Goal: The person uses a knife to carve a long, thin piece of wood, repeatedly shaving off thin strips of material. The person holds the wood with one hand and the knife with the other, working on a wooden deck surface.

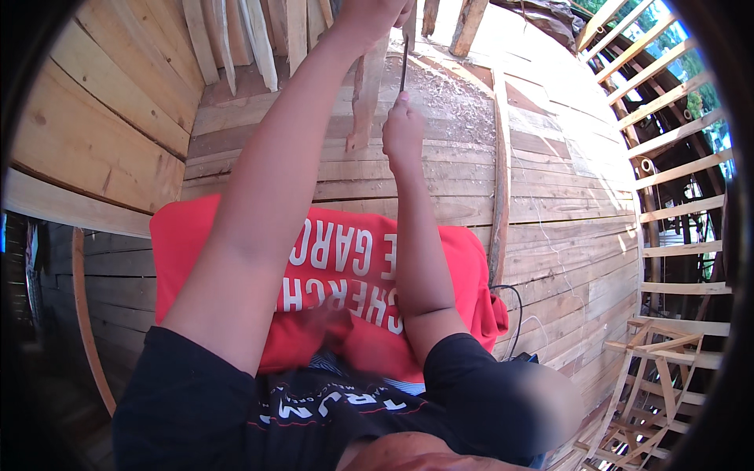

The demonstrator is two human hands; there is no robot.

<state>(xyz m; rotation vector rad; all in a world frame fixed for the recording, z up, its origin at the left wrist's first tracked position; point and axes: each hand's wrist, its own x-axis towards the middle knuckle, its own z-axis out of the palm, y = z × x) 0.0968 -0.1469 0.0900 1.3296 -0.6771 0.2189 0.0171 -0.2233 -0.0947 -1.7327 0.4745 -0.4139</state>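
Note:
My left hand (373, 17) is stretched far forward to the top edge of the view, its fingers curled and partly cut off. What it grips is hidden. A rough piece of wood (364, 106) stands just below and beside that hand. My right hand (404, 135) is closed around the handle of a slim dark tool (404, 67), its long narrow metal shaft pointing away from me toward my left hand. Whether this is a file or a blade, I cannot tell. A red cloth (463, 275) with white lettering lies across my lap, under both forearms.
Wood shavings (448, 94) litter the plank floor (565, 235) ahead. Several wooden strips (259, 43) lean at the far left, by a plank wall (102, 118). A long batten (500, 173) lies to the right. Beyond it are a slatted railing (683, 208) and a wooden frame (664, 385).

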